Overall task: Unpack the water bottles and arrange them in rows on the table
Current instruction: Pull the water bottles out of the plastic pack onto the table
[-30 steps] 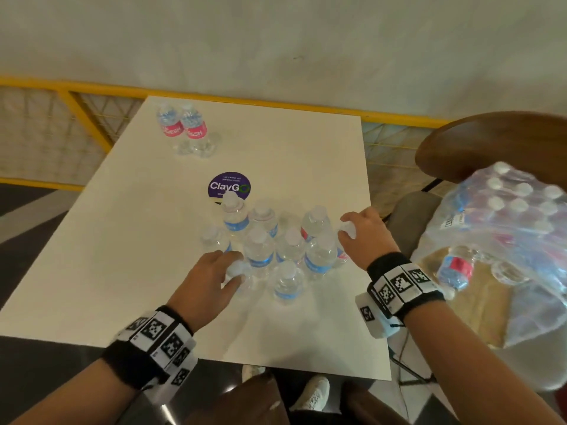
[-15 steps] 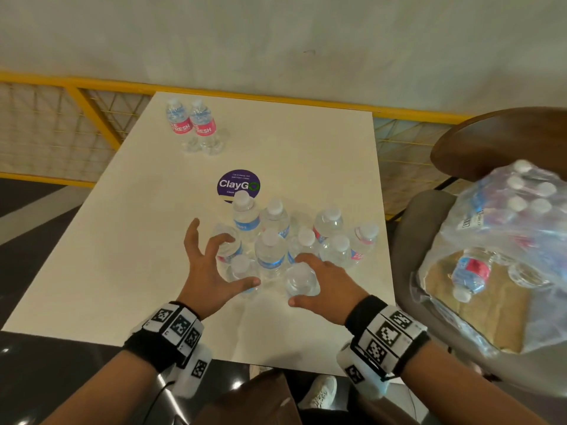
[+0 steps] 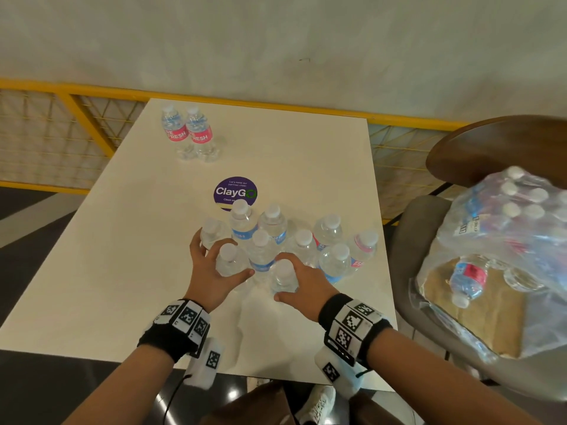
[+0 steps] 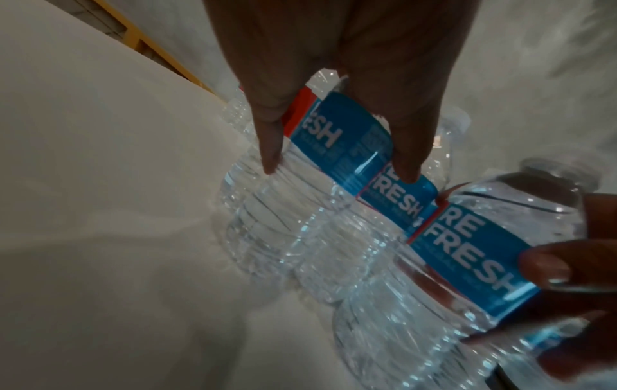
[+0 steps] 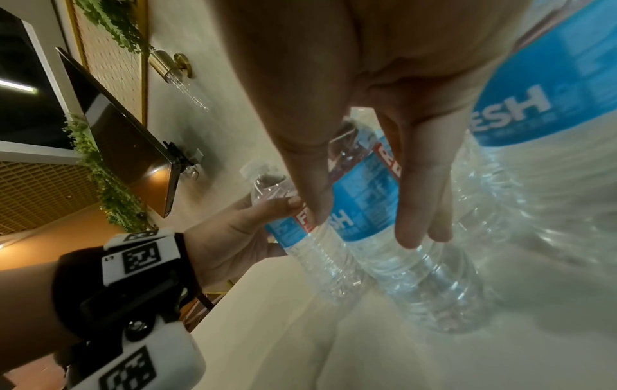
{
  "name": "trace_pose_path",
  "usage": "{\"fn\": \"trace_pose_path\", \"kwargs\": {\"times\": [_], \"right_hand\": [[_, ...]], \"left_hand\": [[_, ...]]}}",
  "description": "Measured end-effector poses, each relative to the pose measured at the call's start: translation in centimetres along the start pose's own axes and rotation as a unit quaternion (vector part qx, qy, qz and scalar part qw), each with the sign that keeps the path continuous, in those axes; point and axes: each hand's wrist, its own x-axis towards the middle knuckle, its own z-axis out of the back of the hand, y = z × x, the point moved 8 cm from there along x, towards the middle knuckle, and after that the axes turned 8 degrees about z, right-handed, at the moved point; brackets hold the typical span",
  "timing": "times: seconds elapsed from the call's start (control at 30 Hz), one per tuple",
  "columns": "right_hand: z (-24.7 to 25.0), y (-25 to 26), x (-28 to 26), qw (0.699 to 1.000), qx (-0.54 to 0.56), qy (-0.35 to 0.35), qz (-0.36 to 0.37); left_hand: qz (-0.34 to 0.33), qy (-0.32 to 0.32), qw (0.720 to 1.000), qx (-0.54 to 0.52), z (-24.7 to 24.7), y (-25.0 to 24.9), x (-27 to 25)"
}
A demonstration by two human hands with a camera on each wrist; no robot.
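Several small clear water bottles with blue or pink labels stand bunched on the near half of the white table (image 3: 116,256). My left hand (image 3: 223,258) curls round a bottle (image 3: 227,253) at the cluster's left front, thumb on its label (image 4: 467,266), fingertips touching the bottles behind. My right hand (image 3: 282,279) grips the nearest bottle (image 3: 283,268) from above and the side; its blue label (image 5: 547,87) fills the right wrist view. Both bottles stand on the table.
Two pink-labelled bottles (image 3: 187,133) stand side by side at the far left corner. A purple round sticker (image 3: 234,191) lies behind the cluster. On a chair at the right sits a torn plastic pack (image 3: 515,228) with more bottles, one loose bottle (image 3: 469,279) lying in it.
My right hand left the bottle at the cluster's right and came to the nearest bottle, gripping it. My left hand spread open half a second ago and now closes round the left front bottle.
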Motion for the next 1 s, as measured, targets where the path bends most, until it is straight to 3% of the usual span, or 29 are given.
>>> {"fn": "trace_pose_path", "kwargs": {"times": [0.17, 0.3, 0.47, 0.6, 0.63, 0.77, 0.87, 1.0], "right_hand": [[-0.2, 1.5, 1.1, 1.000, 0.015, -0.013, 0.019], [-0.7, 2.0, 2.0, 1.000, 0.010, -0.019, 0.020], [0.9, 2.2, 0.4, 0.998, -0.014, 0.048, -0.023], [6.7, 2.3, -3.1, 0.998, -0.024, 0.035, -0.036], [8.5, 2.3, -4.1, 0.999, -0.026, 0.013, -0.037], [15.4, -0.6, -8.6, 0.990, -0.064, -0.097, -0.084], [19.1, -5.8, -12.6, 0.971, -0.085, -0.150, -0.165], [22.7, -14.0, -17.8, 0.925, -0.159, -0.187, -0.290]], "left_hand": [[-0.030, -0.024, 0.999, 0.020, 1.3, -0.3, 2.0], [-0.010, -0.019, 0.999, 0.046, 2.0, -0.1, 3.0], [0.060, 0.031, 0.995, 0.071, 3.6, 1.0, 1.2], [-0.036, -0.091, 0.988, 0.117, 7.7, -2.8, -1.4], [-0.074, -0.095, 0.985, 0.126, 7.9, -4.3, -1.6], [-0.211, 0.004, 0.972, 0.107, 3.2, -14.1, -4.0], [-0.349, 0.070, 0.932, 0.069, -3.1, -23.3, -8.9], [-0.375, 0.265, 0.883, 0.100, -15.8, -26.3, -12.0]]}}
